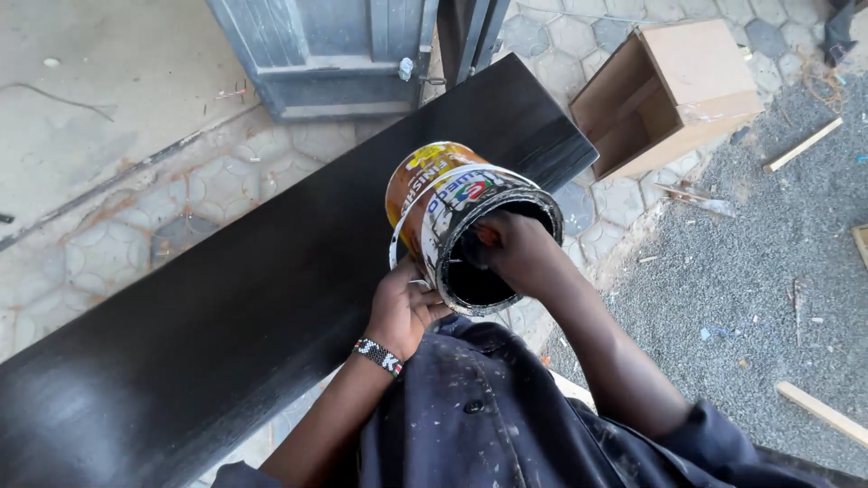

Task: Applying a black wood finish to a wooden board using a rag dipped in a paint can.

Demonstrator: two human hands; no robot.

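My left hand (404, 305) cups the lower rim of a tilted paint can (457, 217), fingers curled against its side, while my right hand (515, 253) reaches into the can's open mouth with fingers closed, though I cannot tell what they grip inside the black interior. The can, orange and yellow with black drips around its rim, hangs just above the edge of a long black-painted board (226, 307) that runs diagonally across the hexagon-paved ground (208, 181). Farther off lie an open cardboard box (669, 90), a grey metal door (316, 54), gravel (768, 271) and scattered wood strips (818, 411).
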